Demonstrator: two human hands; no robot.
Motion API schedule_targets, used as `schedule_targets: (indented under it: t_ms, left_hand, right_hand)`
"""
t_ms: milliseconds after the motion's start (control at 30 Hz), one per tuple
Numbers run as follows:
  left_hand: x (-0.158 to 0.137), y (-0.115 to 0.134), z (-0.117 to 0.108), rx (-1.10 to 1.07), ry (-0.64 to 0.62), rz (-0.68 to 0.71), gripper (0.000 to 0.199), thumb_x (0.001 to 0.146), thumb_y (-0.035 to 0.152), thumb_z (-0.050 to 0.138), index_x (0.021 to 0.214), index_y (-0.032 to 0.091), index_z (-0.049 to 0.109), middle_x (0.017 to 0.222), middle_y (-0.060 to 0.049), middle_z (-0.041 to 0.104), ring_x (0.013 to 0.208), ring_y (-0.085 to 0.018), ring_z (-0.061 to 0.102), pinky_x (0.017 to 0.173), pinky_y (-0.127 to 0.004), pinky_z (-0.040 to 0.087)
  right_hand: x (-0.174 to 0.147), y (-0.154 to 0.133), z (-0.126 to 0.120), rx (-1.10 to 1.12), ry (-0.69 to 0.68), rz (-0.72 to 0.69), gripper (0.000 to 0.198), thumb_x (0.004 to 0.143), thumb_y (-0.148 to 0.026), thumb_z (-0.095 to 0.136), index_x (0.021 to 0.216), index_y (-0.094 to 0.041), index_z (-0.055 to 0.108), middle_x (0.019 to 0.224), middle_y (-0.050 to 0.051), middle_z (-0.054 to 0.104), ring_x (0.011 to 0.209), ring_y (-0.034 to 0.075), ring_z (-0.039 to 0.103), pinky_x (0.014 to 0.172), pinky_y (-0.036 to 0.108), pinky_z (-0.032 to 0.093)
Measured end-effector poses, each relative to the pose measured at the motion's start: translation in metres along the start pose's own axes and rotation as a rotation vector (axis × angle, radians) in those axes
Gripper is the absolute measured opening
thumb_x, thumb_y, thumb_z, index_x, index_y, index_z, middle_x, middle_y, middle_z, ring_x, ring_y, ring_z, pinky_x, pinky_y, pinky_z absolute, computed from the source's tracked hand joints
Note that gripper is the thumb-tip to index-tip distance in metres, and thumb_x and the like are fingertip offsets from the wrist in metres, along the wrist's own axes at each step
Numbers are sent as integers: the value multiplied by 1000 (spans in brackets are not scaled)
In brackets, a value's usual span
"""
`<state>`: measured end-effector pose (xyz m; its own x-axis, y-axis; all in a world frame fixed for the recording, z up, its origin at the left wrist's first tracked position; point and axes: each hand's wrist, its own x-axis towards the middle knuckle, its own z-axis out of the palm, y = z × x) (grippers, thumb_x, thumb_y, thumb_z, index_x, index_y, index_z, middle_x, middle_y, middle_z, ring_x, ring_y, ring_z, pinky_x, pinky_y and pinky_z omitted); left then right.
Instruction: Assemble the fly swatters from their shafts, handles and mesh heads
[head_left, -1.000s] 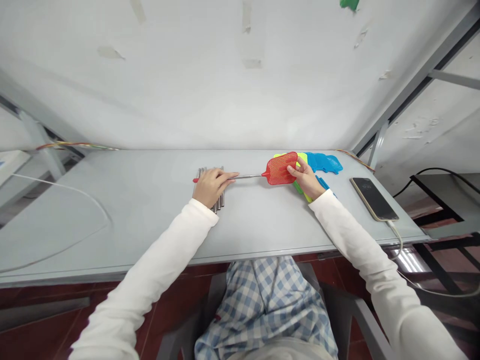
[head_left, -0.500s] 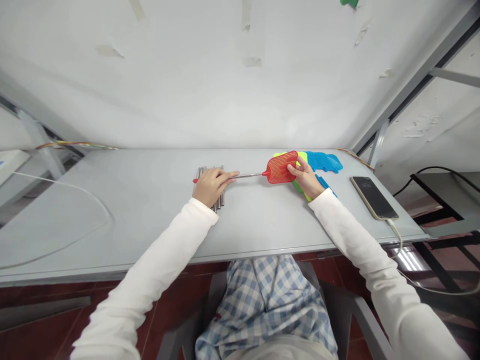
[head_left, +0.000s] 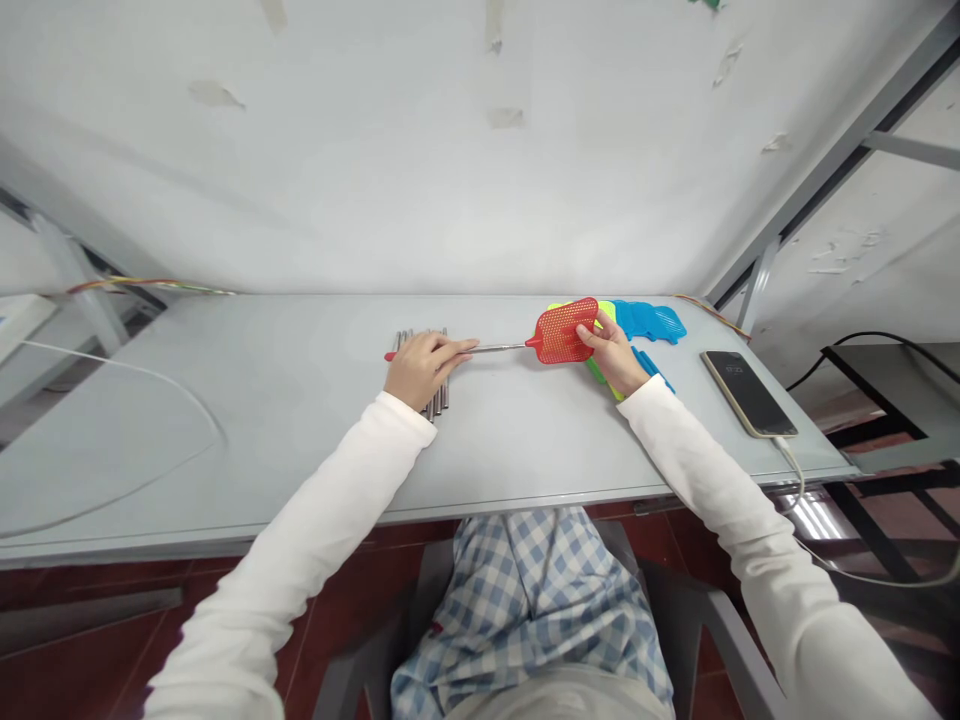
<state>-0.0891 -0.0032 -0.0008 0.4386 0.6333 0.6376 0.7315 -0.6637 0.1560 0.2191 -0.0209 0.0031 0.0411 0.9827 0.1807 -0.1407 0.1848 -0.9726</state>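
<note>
A red fly swatter [head_left: 564,333] with a thin metal telescopic rod lies level between my hands. My left hand [head_left: 424,368] is closed around the rod's left part, and a red tip sticks out past its far side. My right hand [head_left: 615,352] pinches the right edge of the perforated red head, thumb on top. Beneath my left hand several metal rods [head_left: 445,390] lie side by side on the table, partly covered. Behind and under my right hand are blue swatter heads [head_left: 649,322], with yellow-green and green ones partly hidden.
A phone [head_left: 748,394] with a white charging cable [head_left: 793,465] lies at the right of the grey table [head_left: 300,430]. Another white cable [head_left: 172,385] curves over the left side. A white wall [head_left: 375,200] stands behind, with coloured wires [head_left: 150,287] along the back edge.
Both hands keep their hold on the fly swatter, nearly in place. The view has shifted very slightly.
</note>
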Motion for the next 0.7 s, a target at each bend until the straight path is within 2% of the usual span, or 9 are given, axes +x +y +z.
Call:
schedule_targets:
  t_ms: [167,300,467,700]
  left_hand:
    - [0,1,-2,15,10,7,35,93,44,45,110,29,72,75,-4,57,71,-16,49,70,-29,38]
    - [1,2,-2,15,-13,-6,37,94,45,43,110,29,71,74,-4,57,71,-16,49,70,-29,38]
    - [0,1,-2,27,-47,-16,40,94,47,40,113,30,71,74,-4,57,71,-16,50,70,-28,39]
    - [-3,2,-5,97,-159,-48,50,96,53,30,113,30,71,74,-6,59,67,-16,54,58,-27,34]
  right_hand:
    - [0,1,-1,-33,-15,-2,52,69,-50,74,113,-29,56,110,3,69,102,22,64,92,43,51]
    - [-1,3,0,9,-46,-15,47,71,-48,73,112,-29,57,109,2,69,101,22,65,93,43,50]
    - [-1,4,0,-1,-55,-5,51,70,-49,74,114,-30,57,111,2,69,103,21,64,96,43,49]
    - [-2,2,0,4,-96,-10,51,70,-49,74,115,-31,59,112,2,68,106,21,63,97,43,49]
